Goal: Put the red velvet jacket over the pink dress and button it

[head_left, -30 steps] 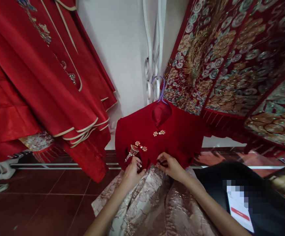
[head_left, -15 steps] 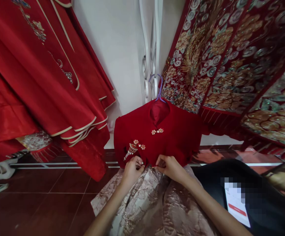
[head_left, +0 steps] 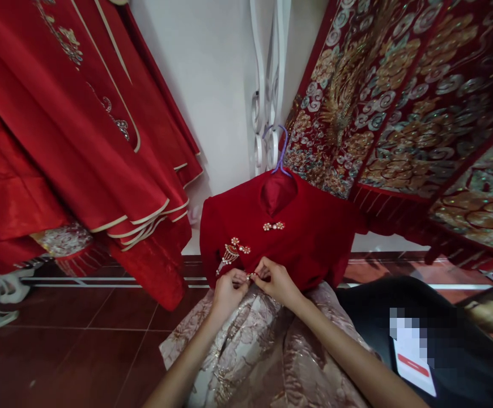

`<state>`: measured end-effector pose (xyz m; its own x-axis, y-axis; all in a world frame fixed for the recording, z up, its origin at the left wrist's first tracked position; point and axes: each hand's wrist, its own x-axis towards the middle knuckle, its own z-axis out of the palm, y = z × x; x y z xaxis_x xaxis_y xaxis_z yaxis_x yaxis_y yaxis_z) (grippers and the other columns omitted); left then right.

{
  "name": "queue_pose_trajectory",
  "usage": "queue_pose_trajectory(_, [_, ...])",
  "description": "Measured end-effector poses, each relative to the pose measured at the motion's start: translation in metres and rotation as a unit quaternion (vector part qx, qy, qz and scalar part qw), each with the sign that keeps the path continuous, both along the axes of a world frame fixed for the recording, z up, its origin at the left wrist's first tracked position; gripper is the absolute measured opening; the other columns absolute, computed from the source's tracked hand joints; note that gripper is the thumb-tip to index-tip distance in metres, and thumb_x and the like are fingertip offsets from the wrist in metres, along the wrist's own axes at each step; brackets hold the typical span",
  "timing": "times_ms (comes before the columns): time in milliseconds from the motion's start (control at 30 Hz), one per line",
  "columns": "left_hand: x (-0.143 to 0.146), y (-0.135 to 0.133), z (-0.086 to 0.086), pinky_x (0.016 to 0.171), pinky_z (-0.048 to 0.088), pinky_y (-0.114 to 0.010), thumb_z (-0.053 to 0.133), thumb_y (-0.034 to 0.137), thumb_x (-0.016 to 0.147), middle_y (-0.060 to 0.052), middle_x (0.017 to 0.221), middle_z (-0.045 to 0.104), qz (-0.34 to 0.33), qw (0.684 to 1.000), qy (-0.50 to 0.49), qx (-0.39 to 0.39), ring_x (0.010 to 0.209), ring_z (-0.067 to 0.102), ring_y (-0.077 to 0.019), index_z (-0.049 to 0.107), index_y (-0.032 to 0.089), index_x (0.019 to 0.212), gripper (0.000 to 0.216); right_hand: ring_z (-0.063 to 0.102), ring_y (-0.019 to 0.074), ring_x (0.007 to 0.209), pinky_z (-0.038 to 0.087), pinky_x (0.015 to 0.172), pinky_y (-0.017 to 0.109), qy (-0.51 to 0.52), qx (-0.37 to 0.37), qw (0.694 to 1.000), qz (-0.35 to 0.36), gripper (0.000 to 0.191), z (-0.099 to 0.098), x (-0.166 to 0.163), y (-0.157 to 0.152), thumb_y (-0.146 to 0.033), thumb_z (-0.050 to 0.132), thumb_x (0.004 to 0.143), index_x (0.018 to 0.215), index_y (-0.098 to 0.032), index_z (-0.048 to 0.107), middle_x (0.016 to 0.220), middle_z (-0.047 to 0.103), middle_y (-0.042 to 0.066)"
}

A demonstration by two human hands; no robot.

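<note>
A short red jacket (head_left: pixel 306 238) hangs on a purple hanger (head_left: pixel 279 148) over a pale pink brocade skirt (head_left: pixel 263 351). Pearl clasps fasten its front: one at the chest (head_left: pixel 273 226), one with a tassel (head_left: pixel 234 249) lower left. My left hand (head_left: pixel 226 290) and my right hand (head_left: pixel 277 281) meet at the jacket's lower hem, both pinched on a small pearl clasp (head_left: pixel 253 276) between their fingertips.
Plain red robes (head_left: pixel 72 147) with cream trim hang at the left. Heavily embroidered red and gold garments (head_left: pixel 403 107) hang at the right. A white scrolled rack (head_left: pixel 267 85) stands against the wall. The floor is dark red tile (head_left: pixel 80 357). A black object (head_left: pixel 454 340) sits at lower right.
My hands have closed in on each other at the hem, the right one sliding left. They now pinch the same clasp together.
</note>
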<state>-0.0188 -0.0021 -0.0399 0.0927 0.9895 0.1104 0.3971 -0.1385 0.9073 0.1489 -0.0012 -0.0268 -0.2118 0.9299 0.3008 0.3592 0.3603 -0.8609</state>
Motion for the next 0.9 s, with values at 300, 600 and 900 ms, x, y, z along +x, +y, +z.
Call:
queue_pose_trajectory(300, [-0.0043, 0.0059, -0.0075, 0.076, 0.054, -0.031, 0.067, 0.021, 0.071, -0.007, 0.078, 0.071, -0.002, 0.997, -0.078, -0.008, 0.073, 0.067, -0.0157, 0.065, 0.013, 0.079, 0.012, 0.061, 0.0128, 0.068, 0.050, 0.065, 0.024, 0.000, -0.008, 1.000, 0.027, 0.010, -0.0005, 0.0050, -0.0032, -0.028, 0.059, 0.082, 0.081, -0.019, 0.053, 0.075, 0.063, 0.000])
queue_pose_trajectory(600, [-0.0008, 0.0021, -0.0011, 0.075, 0.055, -0.029, 0.073, 0.025, 0.065, -0.006, 0.077, 0.071, -0.025, 0.995, -0.095, -0.014, 0.072, 0.067, -0.0151, 0.066, 0.013, 0.078, 0.019, 0.060, 0.0138, 0.070, 0.050, 0.068, 0.026, -0.029, 0.031, 0.999, -0.025, 0.003, -0.0063, -0.0043, -0.0026, -0.019, 0.057, 0.082, 0.081, -0.019, 0.054, 0.077, 0.063, 0.001])
queue_pose_trajectory(900, [-0.0032, 0.0013, -0.0060, 0.077, 0.056, -0.033, 0.071, 0.027, 0.068, -0.008, 0.082, 0.074, -0.003, 0.995, -0.094, -0.029, 0.076, 0.070, -0.0188, 0.071, 0.013, 0.079, 0.018, 0.061, 0.0138, 0.070, 0.050, 0.069, 0.025, -0.020, 0.028, 0.999, -0.021, 0.001, -0.0077, -0.0018, -0.0029, -0.018, 0.057, 0.082, 0.082, -0.019, 0.056, 0.077, 0.064, 0.001])
